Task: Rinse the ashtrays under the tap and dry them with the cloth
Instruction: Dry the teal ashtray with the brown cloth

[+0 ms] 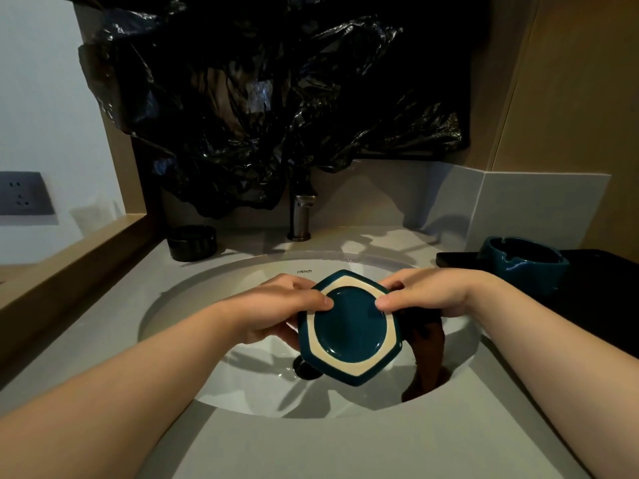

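I hold a teal hexagonal ashtray, underside up, above the white basin: my left hand and right hand each grip an opposite edge, thumbs on the base. A brown cloth hangs into the basin's right side; the drain shows below. A second teal ashtray stands on the right counter, a black ashtray at left near the tap, under black plastic sheeting.

Ashtray over sink (tap behind).
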A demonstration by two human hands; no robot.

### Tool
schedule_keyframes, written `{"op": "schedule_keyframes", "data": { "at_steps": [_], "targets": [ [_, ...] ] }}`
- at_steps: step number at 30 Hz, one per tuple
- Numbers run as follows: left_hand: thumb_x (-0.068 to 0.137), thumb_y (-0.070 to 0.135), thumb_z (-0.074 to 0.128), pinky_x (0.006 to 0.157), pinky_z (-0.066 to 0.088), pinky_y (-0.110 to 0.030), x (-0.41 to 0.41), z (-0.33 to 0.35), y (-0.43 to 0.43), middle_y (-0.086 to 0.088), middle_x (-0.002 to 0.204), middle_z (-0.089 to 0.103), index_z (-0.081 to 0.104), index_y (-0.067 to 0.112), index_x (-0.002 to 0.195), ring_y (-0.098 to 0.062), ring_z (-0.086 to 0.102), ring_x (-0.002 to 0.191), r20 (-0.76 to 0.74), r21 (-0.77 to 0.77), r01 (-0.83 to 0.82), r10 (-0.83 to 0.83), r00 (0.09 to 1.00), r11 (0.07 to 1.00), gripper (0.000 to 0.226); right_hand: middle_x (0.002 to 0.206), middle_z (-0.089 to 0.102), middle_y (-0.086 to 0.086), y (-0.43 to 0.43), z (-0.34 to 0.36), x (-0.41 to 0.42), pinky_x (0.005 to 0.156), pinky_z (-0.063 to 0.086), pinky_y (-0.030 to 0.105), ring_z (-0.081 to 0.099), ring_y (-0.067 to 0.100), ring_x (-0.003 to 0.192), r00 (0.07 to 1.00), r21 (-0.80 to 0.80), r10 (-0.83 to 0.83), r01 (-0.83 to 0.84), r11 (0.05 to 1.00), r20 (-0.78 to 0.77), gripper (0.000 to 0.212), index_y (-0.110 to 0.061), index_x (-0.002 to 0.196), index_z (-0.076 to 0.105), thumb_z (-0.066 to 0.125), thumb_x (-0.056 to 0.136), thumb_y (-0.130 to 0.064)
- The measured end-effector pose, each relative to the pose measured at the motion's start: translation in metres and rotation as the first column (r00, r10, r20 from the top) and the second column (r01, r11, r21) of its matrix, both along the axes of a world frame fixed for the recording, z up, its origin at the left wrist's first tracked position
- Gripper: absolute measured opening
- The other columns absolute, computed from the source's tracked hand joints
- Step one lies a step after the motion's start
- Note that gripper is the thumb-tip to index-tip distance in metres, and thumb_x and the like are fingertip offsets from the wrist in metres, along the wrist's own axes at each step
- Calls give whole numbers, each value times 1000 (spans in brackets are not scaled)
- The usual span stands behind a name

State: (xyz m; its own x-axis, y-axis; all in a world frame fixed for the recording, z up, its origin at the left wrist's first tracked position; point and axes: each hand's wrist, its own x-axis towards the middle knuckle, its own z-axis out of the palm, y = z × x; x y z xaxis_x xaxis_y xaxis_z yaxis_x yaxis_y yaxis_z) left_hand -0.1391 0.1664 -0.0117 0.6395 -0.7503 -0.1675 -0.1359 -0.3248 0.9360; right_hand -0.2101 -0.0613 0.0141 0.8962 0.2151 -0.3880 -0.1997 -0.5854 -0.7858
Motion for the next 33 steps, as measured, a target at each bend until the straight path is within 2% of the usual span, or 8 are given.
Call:
{"op": "schedule_keyframes", "data": {
  "at_steps": [4, 7, 11, 16, 22, 28, 30, 33],
  "targets": [
    [96, 25, 52, 59, 56, -32, 0, 1, 1, -6, 79, 70, 65, 9, 103, -18, 66, 68, -69, -40, -27, 25, 997, 999, 21, 81, 70, 7, 6, -5, 4, 76, 53, 34, 65, 19, 75, 995, 105, -94, 92, 990, 15, 20, -14, 83, 73, 73, 73, -31],
    [91, 41, 55, 66, 58, -38, 5, 5, -1, -5, 89, 72, 65, 18, 105, -20, 69, 72, -165, -163, -198, 171, 971, 967, 28, 71, 70, 5, 8, -5, 4, 57, 52, 25, 65, 15, 61, 959, 272, -280, 255, 928, 56, 18, -13, 85, 69, 69, 78, -29],
    [53, 66, 72, 76, 57, -41, 15, 7, 1, -9, 123, 63, 49, 28, 135, -28, 67, 101, -332, -277, -356, 259, 907, 892, 93, 80, 68, 14, 8, -9, 9, 67, 53, 35, 63, 25, 68, 836, 400, -544, 475, 784, 74, 30, -8, 98, 65, 65, 83, -34],
    [69, 54, 68, 80, 58, -44, 2, 0, -13, -10, 115, 66, 57, 20, 116, -27, 70, 98, -365, -171, -357, 277, 889, 918, 59, 82, 72, 10, 13, -10, 16, 78, 53, 37, 65, 25, 75, 768, 479, -636, 529, 701, 81, 27, -11, 91, 70, 65, 84, -37],
    [86, 25, 69, 87, 55, -36, -1, -4, -17, -10, 105, 71, 60, 11, 112, -27, 69, 96, -368, -281, -427, 314, 875, 859, 31, 98, 73, 13, 22, -15, 16, 86, 55, 36, 68, 29, 95, 828, 411, -528, 422, 809, 189, 42, -8, 103, 69, 71, 77, -40],
    [82, 17, 73, 84, 56, -38, 4, -5, -15, -12, 101, 72, 61, 10, 109, -28, 68, 97, -358, -336, -510, 393, 847, 792, 31, 90, 70, 10, 12, -4, 8, 72, 53, 28, 67, 18, 79, 949, 368, -313, 275, 888, 45, 56, 0, 114, 61, 65, 72, -36],
    [79, 18, 76, 84, 57, -39, 4, -7, -16, -12, 100, 73, 63, 11, 107, -29, 68, 98, -304, -293, -506, 423, 854, 811, 32, 96, 70, 14, 6, 2, 3, 73, 55, 30, 67, 22, 81, 933, 333, -360, 341, 879, -5, 51, 1, 119, 60, 67, 76, -27],
    [74, 24, 80, 77, 58, -36, 7, -11, -16, -10, 95, 74, 67, 13, 103, -27, 70, 92, -224, -219, -515, 471, 853, 829, 33, 90, 71, 16, 1, 13, 2, 72, 55, 33, 67, 26, 78, 803, 331, -592, 541, 773, 72, 28, -3, 111, 66, 65, 86, -15]
  ]
}}
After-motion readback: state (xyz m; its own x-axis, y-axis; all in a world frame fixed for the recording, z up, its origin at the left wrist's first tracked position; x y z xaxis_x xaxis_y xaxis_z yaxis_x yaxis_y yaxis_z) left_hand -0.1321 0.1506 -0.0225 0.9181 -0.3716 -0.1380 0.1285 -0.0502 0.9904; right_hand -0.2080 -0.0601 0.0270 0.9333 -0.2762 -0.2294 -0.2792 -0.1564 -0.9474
